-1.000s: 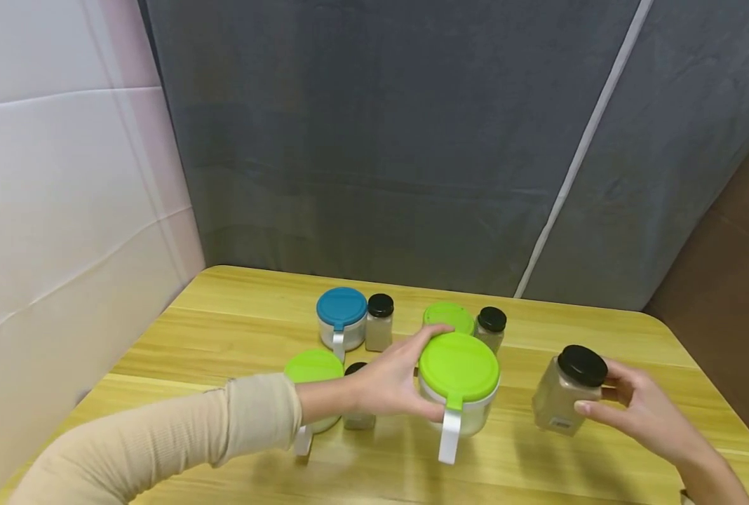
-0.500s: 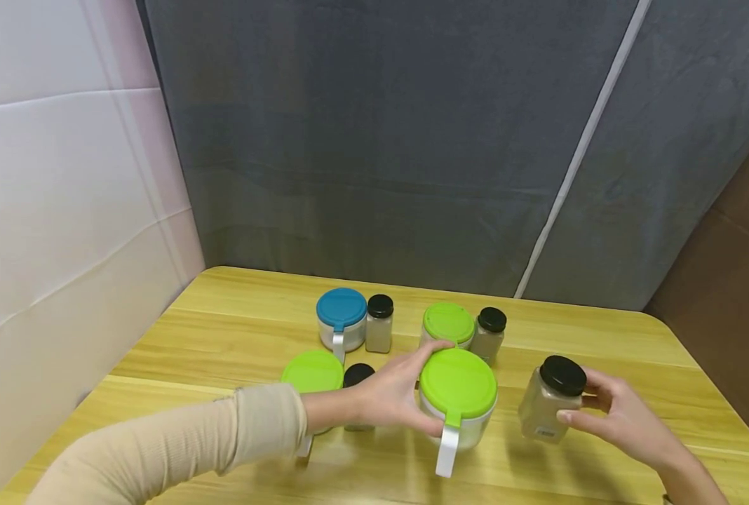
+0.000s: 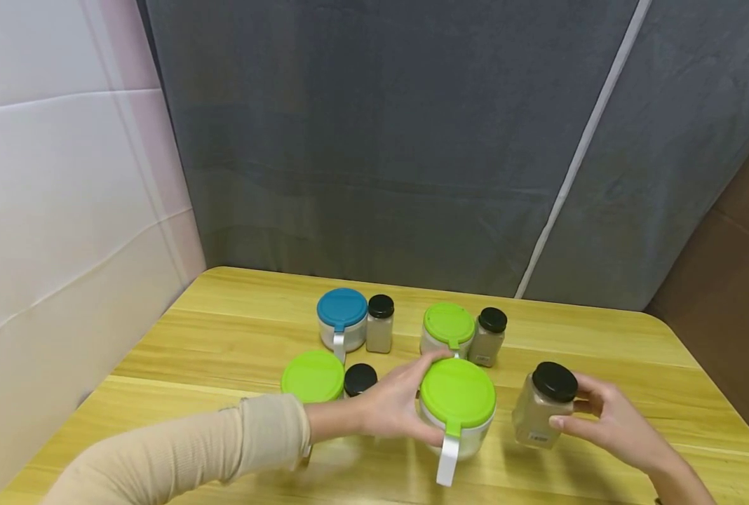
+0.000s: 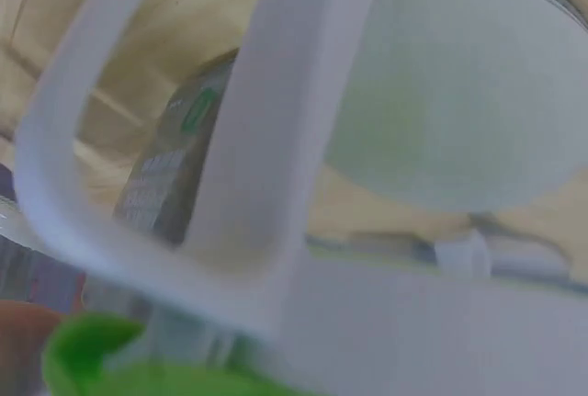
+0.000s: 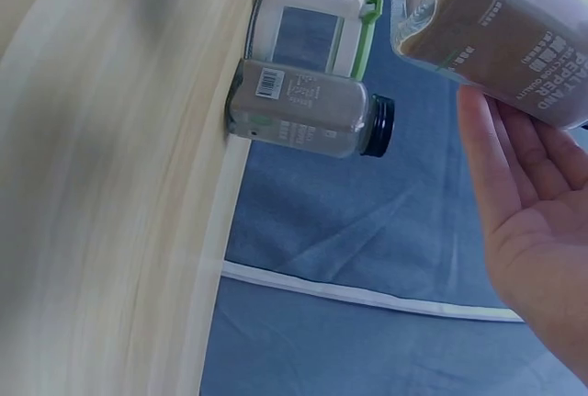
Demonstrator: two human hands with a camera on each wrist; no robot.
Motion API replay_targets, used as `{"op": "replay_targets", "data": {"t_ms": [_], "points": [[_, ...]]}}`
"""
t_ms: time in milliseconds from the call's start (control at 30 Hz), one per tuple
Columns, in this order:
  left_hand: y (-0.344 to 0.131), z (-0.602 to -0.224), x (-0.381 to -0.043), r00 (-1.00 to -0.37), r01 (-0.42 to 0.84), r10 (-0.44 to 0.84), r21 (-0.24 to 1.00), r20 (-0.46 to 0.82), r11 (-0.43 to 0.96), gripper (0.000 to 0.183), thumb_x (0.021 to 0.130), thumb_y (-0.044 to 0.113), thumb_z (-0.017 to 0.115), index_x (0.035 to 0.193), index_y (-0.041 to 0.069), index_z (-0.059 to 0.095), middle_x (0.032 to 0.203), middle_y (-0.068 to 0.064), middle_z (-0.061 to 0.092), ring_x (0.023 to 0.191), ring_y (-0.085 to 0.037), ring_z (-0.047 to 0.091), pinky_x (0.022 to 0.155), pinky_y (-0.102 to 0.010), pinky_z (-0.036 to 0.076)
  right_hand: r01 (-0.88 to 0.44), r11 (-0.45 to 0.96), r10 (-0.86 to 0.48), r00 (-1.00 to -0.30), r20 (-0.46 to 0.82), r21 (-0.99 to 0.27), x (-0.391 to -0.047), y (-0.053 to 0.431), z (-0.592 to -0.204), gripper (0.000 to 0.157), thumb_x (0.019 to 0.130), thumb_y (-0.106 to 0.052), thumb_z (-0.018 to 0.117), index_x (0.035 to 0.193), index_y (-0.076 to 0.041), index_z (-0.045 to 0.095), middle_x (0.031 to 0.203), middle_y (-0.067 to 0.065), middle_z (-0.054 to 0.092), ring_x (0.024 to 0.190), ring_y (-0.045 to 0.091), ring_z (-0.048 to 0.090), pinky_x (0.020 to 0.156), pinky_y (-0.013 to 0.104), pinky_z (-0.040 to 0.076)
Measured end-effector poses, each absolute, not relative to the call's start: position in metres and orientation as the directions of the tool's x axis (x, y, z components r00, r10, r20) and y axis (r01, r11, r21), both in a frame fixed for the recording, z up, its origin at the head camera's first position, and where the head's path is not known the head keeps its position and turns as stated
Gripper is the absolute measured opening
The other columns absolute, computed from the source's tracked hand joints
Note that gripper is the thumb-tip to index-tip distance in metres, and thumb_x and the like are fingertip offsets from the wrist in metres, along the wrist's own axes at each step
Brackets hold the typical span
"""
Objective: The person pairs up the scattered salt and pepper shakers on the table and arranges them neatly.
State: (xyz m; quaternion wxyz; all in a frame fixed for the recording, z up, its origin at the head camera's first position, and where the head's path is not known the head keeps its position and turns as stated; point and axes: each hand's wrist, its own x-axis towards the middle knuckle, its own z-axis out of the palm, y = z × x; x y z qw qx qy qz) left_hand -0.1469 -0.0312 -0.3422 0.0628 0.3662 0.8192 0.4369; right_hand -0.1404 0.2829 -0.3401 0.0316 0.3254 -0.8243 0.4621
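In the head view, my left hand point(image 3: 396, 403) grips a seasoning jar with a green lid point(image 3: 458, 393) by its side, thumb and fingers spread round it. Its white handle point(image 3: 448, 459) points toward me and looms large in the left wrist view. My right hand point(image 3: 614, 424) holds a spice jar with a black cap point(image 3: 536, 414), upright and a short way right of the green-lidded jar. Brown powder with white print shows through that spice jar point(image 5: 514, 38) in the right wrist view, where it is raised off the table point(image 5: 110, 231).
At the back stand a blue-lidded jar point(image 3: 341, 308) beside a spice jar point(image 3: 379, 330), and a green-lidded jar point(image 3: 448, 324) beside another spice jar point(image 3: 488, 340). Partly behind my left forearm are a further green-lidded jar point(image 3: 313, 375) and a black-capped jar point(image 3: 360, 379). A grey curtain point(image 3: 374, 140) hangs behind.
Both hands have come down and nearer to me with their jars. The right hand has also moved left, bringing the spice jar closer to the green-lidded jar.
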Motion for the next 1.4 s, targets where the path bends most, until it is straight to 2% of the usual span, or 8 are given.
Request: {"op": "replay_targets", "data": {"t_ms": [200, 567, 1167, 1400], "points": [[-0.028, -0.348, -0.146, -0.728, 0.540, 0.656, 0.756, 0.200, 0.369, 0.093, 0.063, 0.028, 0.076, 0.136, 0.014, 0.020, 0.119, 0.001, 0.045, 0.107, -0.009, 0.043, 0.090, -0.029, 0.035, -0.561, 0.352, -0.521, -0.782, 0.341, -0.749, -0.140, 0.282, -0.344, 0.040, 0.073, 0.007, 0.064, 0.111, 0.000, 0.054, 0.099, -0.001, 0.061, 0.086, 0.010, 0.057, 0.070, 0.024, 0.047], [-0.025, -0.361, -0.148, -0.735, 0.546, 0.650, 0.736, 0.192, 0.400, 0.093, 0.063, 0.030, 0.077, 0.135, 0.011, 0.022, 0.121, 0.000, 0.044, 0.108, -0.011, 0.043, 0.090, -0.030, 0.034, -0.569, 0.345, -0.542, -0.770, 0.336, -0.746, -0.140, 0.280, -0.357, 0.039, 0.073, 0.004, 0.067, 0.109, 0.002, 0.054, 0.099, -0.003, 0.060, 0.086, 0.009, 0.056, 0.069, 0.025, 0.048], [-0.018, -0.375, -0.150, -0.749, 0.531, 0.639, 0.736, 0.176, 0.420, 0.097, 0.063, 0.028, 0.077, 0.137, 0.008, 0.018, 0.127, -0.005, 0.040, 0.113, -0.014, 0.040, 0.093, -0.032, 0.032, -0.499, 0.303, -0.597, -0.764, 0.247, -0.812, -0.145, 0.279, -0.372, 0.038, 0.077, 0.000, 0.065, 0.113, 0.004, 0.052, 0.103, 0.001, 0.059, 0.092, 0.009, 0.055, 0.073, 0.028, 0.048], [-0.017, -0.380, -0.150, -0.750, 0.529, 0.637, 0.739, 0.178, 0.417, 0.098, 0.062, 0.027, 0.077, 0.138, 0.008, 0.017, 0.129, -0.005, 0.038, 0.114, -0.015, 0.039, 0.094, -0.033, 0.031, -0.438, 0.298, -0.592, -0.782, 0.196, -0.848, -0.146, 0.275, -0.375, 0.043, 0.078, -0.002, 0.065, 0.116, 0.008, 0.048, 0.107, 0.001, 0.057, 0.096, 0.008, 0.053, 0.075, 0.028, 0.047]]}}
